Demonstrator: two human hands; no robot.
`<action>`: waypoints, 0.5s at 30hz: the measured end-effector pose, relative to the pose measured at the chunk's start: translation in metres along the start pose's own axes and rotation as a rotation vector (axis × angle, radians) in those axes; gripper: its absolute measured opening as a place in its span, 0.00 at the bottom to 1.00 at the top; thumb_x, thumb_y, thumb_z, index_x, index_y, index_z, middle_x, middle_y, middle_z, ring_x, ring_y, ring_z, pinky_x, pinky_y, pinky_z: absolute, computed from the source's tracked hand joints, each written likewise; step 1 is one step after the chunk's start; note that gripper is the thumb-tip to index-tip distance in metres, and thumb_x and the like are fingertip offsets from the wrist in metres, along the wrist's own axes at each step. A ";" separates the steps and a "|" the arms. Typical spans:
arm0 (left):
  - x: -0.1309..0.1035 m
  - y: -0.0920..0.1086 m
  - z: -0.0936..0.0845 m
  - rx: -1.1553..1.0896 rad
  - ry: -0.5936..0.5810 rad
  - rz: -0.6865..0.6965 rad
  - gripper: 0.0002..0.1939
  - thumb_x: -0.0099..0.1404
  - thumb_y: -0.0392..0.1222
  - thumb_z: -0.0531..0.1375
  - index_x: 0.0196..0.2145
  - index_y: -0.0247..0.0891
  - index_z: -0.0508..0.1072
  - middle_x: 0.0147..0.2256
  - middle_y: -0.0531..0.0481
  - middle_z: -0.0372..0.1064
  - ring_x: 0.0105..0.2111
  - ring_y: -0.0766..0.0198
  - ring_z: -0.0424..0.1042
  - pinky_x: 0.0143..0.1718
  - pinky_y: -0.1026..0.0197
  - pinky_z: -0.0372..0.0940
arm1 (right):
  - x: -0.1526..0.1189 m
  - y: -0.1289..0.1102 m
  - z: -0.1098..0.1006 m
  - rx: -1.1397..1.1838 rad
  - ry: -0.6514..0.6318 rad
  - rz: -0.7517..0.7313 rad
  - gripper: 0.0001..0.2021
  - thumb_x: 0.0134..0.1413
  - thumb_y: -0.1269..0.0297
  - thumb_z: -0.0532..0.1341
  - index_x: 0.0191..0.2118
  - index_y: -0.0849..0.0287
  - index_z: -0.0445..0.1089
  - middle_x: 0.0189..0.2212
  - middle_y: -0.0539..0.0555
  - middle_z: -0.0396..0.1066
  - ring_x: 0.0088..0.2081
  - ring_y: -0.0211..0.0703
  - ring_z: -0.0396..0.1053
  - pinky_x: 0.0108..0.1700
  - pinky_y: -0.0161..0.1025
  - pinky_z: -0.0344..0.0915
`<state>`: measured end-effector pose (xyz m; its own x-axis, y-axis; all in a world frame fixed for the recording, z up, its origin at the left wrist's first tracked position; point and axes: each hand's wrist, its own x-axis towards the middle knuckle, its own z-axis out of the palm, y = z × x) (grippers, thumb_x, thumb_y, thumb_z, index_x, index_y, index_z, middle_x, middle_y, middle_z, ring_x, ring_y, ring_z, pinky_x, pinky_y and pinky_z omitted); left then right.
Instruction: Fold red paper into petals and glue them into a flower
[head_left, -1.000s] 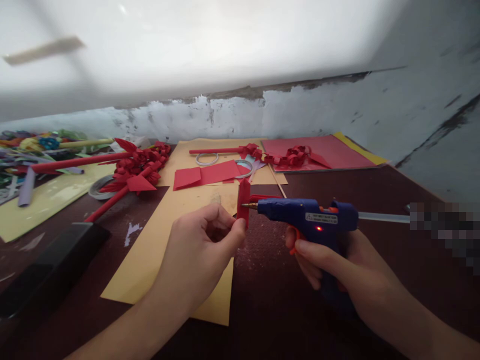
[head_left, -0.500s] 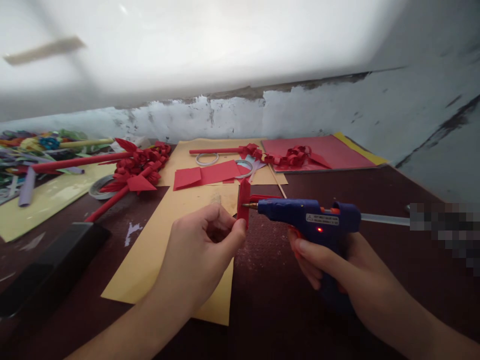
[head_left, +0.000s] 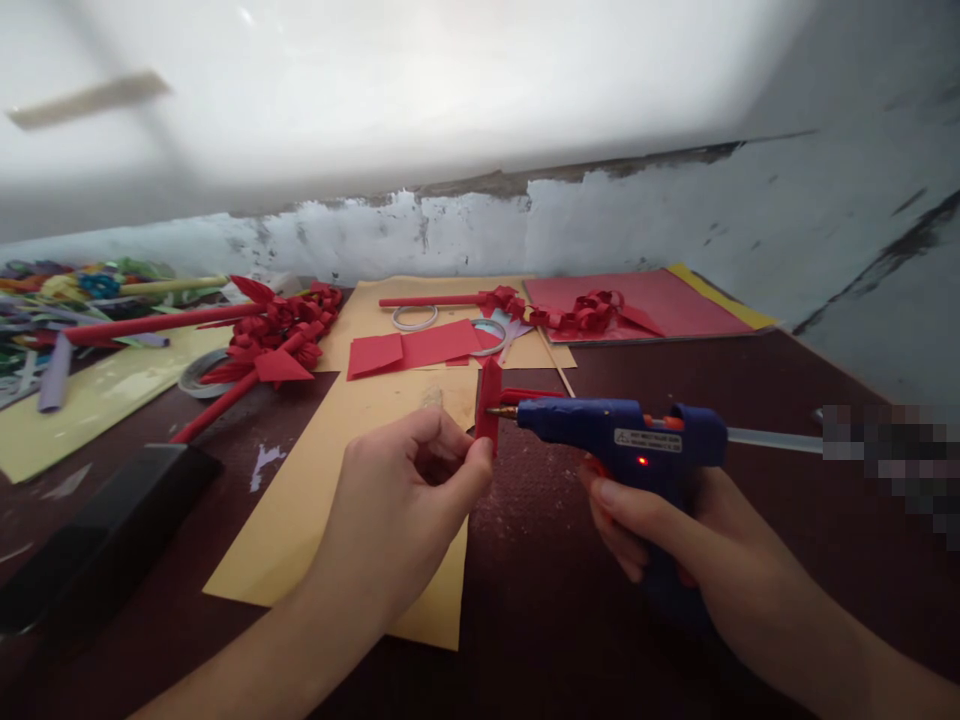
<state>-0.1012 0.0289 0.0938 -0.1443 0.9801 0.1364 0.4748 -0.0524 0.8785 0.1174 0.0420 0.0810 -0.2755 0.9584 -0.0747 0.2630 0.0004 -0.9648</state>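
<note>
My left hand (head_left: 409, 510) pinches the lower end of a small folded red paper strip (head_left: 489, 395) between thumb and fingers, holding it upright. My right hand (head_left: 675, 530) is wrapped round the handle of a blue hot glue gun (head_left: 592, 422) with a lit red lamp and a clear glue stick (head_left: 776, 439) in its back. The brass nozzle (head_left: 506, 411) points left and meets the strip, or lies just in front of it; I cannot tell which. Behind the gun's barrel, another thin red piece (head_left: 529, 394) shows in part.
Tan card sheets (head_left: 330, 510) lie under and left of my left hand. Red paper flowers on stems (head_left: 262, 340), a tape roll (head_left: 202, 374) and a black box-like object (head_left: 97, 540) are at left. Red paper (head_left: 435, 345) and a red folder (head_left: 645, 300) lie by the wall.
The glue gun and my right hand have shifted very slightly to the right. My left hand and the red strip look the same.
</note>
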 end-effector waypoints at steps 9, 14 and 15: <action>0.002 -0.002 0.001 0.014 -0.001 -0.005 0.15 0.64 0.45 0.66 0.23 0.39 0.71 0.20 0.54 0.73 0.19 0.68 0.69 0.20 0.68 0.59 | -0.001 0.002 0.001 0.013 -0.015 0.006 0.26 0.65 0.42 0.62 0.23 0.55 0.65 0.18 0.48 0.64 0.22 0.38 0.61 0.25 0.37 0.58; 0.001 0.000 0.000 0.015 -0.006 -0.017 0.15 0.64 0.46 0.66 0.22 0.39 0.71 0.19 0.54 0.72 0.18 0.69 0.67 0.19 0.68 0.57 | 0.000 -0.002 0.002 -0.014 0.007 -0.013 0.25 0.64 0.42 0.62 0.22 0.55 0.65 0.17 0.47 0.63 0.21 0.38 0.59 0.24 0.37 0.57; 0.001 0.000 0.000 0.012 -0.001 -0.019 0.16 0.64 0.46 0.66 0.22 0.39 0.71 0.19 0.54 0.72 0.18 0.69 0.67 0.19 0.68 0.57 | 0.000 -0.002 0.002 -0.015 0.007 -0.007 0.25 0.64 0.42 0.62 0.22 0.55 0.65 0.17 0.47 0.64 0.21 0.38 0.59 0.24 0.37 0.57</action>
<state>-0.1011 0.0296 0.0938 -0.1529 0.9810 0.1192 0.4824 -0.0312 0.8754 0.1153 0.0411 0.0827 -0.2708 0.9604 -0.0661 0.2754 0.0115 -0.9613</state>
